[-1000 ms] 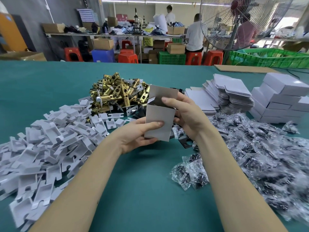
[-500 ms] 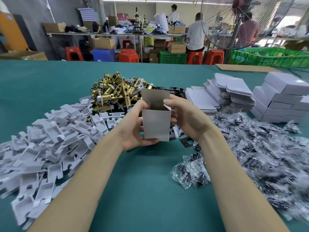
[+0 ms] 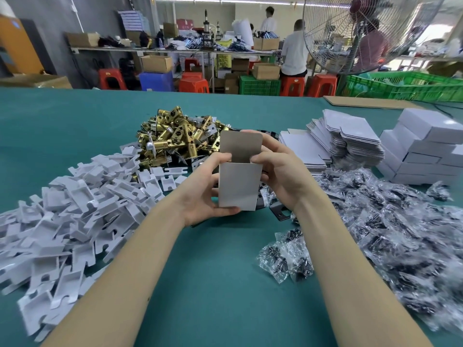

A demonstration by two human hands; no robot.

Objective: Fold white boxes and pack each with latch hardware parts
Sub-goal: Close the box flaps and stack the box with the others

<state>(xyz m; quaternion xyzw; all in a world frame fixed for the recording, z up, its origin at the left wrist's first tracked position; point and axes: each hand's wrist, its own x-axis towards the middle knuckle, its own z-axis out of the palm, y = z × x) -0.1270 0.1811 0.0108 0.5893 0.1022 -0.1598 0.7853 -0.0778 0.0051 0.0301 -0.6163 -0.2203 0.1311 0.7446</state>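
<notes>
An upright white box with its top flap raised is held between both hands above the green table. My left hand grips its left side and bottom, thumb at the open top edge. My right hand grips the right side, fingers curled behind it. Behind the box lies a heap of brass latches. To the left sprawls a pile of white plastic inserts, and to the right clear bags of black screws.
Flat unfolded box blanks are stacked at the back right, beside stacked closed white boxes. A black metal plate lies under my right wrist. A big fan, green crates and people stand beyond the table.
The box has turned from tilted to upright and squared up. My left thumb has moved up to the open top edge, and both hands have closed in on the box's sides.
</notes>
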